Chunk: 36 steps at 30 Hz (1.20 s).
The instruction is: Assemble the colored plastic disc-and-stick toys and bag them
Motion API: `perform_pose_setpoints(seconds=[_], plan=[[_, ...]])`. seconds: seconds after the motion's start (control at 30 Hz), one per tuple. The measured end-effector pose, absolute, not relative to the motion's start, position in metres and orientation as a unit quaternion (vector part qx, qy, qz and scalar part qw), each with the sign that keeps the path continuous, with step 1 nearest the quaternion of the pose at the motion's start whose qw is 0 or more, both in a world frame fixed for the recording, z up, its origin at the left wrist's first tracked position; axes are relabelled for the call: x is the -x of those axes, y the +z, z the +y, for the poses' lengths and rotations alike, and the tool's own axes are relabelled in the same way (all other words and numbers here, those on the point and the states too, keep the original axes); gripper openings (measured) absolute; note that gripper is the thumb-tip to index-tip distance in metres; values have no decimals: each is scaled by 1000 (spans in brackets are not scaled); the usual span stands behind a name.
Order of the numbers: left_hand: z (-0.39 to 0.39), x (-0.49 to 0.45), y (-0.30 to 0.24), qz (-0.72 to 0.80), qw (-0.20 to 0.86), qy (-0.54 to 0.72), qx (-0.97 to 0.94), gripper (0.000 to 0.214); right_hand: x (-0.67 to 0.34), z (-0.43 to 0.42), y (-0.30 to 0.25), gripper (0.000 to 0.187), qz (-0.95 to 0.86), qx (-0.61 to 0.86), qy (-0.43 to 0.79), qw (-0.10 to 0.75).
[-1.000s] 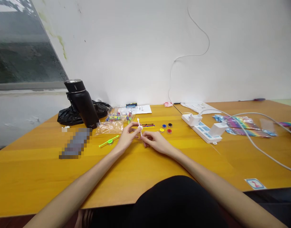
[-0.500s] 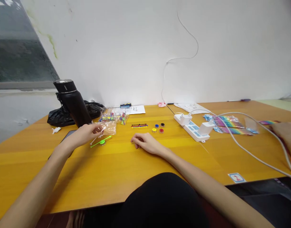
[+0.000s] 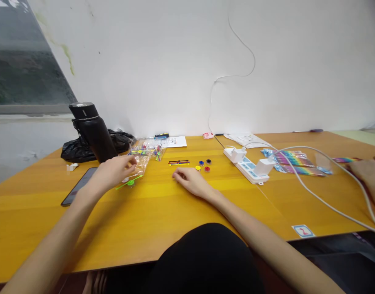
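Note:
My left hand [image 3: 117, 170] hovers over the left of the table, fingers loosely bent and apart, beside a clear plastic bag [image 3: 142, 165]. Whether the fingertips touch the bag I cannot tell. Just below them lie a green arrow spinner [image 3: 130, 183] and a white arrow piece [image 3: 126, 179], partly hidden by the hand. My right hand [image 3: 191, 181] rests on the table with its fingers curled in, and nothing shows in it. Near it are a row of thin coloured arrows [image 3: 178, 162] and small round pieces: yellow [image 3: 198, 168], red [image 3: 207, 169], blue [image 3: 201, 163] and black [image 3: 208, 161].
A black bottle [image 3: 97, 134] stands by a phone [image 3: 80, 188] and a black bag [image 3: 121, 141]. Bagged coloured pieces [image 3: 156, 152] lie behind. To the right are a power strip [image 3: 247, 166], white cables [image 3: 309, 192], rainbow packets [image 3: 300, 163] and another person's arm [image 3: 367, 175].
My left hand has let go of the white arrow piece, which now lies by the green spinner, and has moved slightly right towards the clear bag. My right hand has shifted slightly right.

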<state>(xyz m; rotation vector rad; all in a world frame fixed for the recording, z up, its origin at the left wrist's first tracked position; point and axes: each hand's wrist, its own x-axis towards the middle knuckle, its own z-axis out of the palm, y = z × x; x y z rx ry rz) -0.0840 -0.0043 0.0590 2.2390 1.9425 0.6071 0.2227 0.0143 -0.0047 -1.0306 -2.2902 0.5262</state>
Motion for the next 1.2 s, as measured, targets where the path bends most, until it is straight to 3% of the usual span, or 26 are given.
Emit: perform_pose_setpoints(seconds=[0.13, 0.23, 0.33, 0.47, 0.57, 0.7, 0.83, 0.93, 1.2], plan=[[7, 35, 55, 534, 111, 214, -810, 24, -238, 26, -3, 20, -836, 464, -28, 292], [19, 4, 35, 484, 143, 240, -829, 18, -250, 32, -3, 23, -817, 519, -88, 235], [22, -13, 10, 438, 202, 302, -822, 16, -255, 33, -4, 22, -821, 533, -51, 199], [13, -21, -12, 390, 310, 351, -793, 29, -244, 29, -6, 16, -831, 480, 94, 265], [9, -24, -20, 380, 315, 337, -802, 37, -232, 26, -9, 17, -821, 423, 211, 320], [13, -25, -26, 396, 311, 348, -791, 26, -224, 25, -11, 12, -796, 378, 323, 347], [16, -25, -29, 396, 304, 357, -790, 21, -229, 30, -16, 25, -825, 415, 171, 344], [14, -25, -28, 389, 294, 359, -796, 20, -234, 34, -21, 31, -867, 399, 52, 294], [9, -30, -20, 403, 318, 365, -777, 22, -234, 31, -15, 25, -869, 423, -1, 257]])
